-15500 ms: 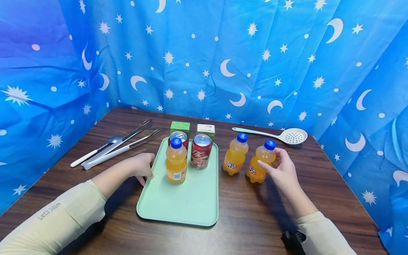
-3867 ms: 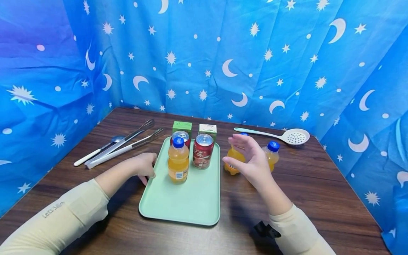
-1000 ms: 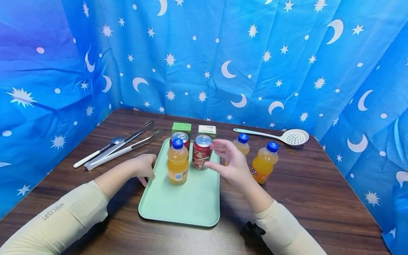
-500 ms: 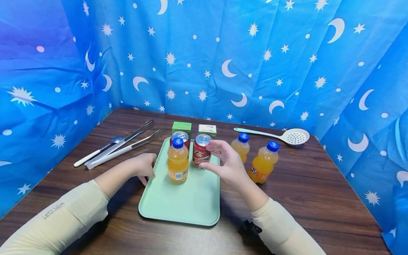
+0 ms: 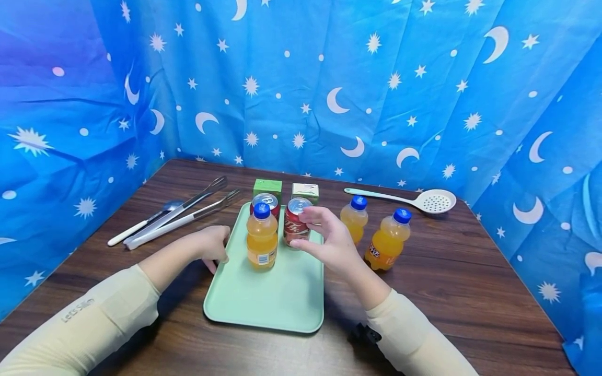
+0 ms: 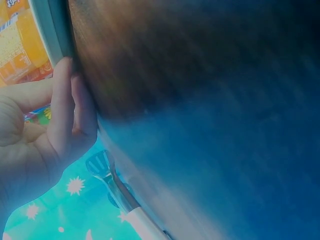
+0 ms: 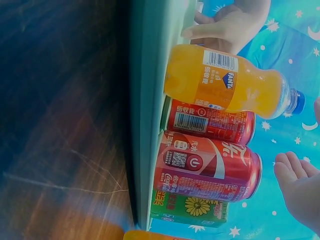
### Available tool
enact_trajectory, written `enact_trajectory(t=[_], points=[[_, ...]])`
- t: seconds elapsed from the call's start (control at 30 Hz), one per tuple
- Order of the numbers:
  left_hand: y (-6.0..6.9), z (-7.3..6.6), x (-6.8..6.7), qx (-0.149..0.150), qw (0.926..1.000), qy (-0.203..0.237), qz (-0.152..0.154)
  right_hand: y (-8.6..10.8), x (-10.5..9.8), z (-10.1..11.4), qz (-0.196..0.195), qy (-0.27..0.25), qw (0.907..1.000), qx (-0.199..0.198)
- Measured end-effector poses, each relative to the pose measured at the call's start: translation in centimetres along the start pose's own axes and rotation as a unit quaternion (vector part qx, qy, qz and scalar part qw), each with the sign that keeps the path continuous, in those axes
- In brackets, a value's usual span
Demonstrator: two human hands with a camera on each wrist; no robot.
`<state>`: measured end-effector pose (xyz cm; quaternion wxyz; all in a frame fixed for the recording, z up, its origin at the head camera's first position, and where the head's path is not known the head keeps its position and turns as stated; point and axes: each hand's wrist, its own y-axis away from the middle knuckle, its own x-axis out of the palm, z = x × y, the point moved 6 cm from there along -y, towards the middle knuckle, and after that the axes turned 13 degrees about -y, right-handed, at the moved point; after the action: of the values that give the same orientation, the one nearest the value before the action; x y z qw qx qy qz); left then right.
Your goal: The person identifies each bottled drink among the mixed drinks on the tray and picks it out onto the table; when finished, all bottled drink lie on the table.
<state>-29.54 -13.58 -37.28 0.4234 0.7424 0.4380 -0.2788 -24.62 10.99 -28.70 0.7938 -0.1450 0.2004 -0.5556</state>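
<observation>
A pale green tray lies on the table, its left rim pinched between thumb and fingers of my left hand. On it stand an orange Fanta bottle, a red soda can and a second red can, partly hidden behind the bottle. My right hand is beside the right-hand can, thumb and fingers spread. In the right wrist view, those fingers sit past the can's top, with a gap between. A green drink carton and a whitish-topped carton stand behind the cans.
Two more orange soda bottles, one partly hidden and one farther right, stand right of the tray. A slotted spoon lies behind them. Tongs and a white-handled utensil lie at left. A starry blue curtain surrounds the table.
My right hand has moved left, from the far-right bottle past the other loose bottle to the right-hand can, creeping closer lately. The left hand stays at the tray rim; the drinks keep their places.
</observation>
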Motion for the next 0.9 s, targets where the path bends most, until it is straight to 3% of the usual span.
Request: enact_trajectory(t=[0.6,0.9], points=[[0.1,-0.1,0.1,0.005,0.9999,0.012,-0.001,-0.3,0.7,-0.6,-0.004,0.016,0.9999,0.003],[0.2,-0.2,0.0,0.001,1.0000,-0.007,0.001,-0.6,1.2,-0.7,0.005,0.014,0.9999,0.004]])
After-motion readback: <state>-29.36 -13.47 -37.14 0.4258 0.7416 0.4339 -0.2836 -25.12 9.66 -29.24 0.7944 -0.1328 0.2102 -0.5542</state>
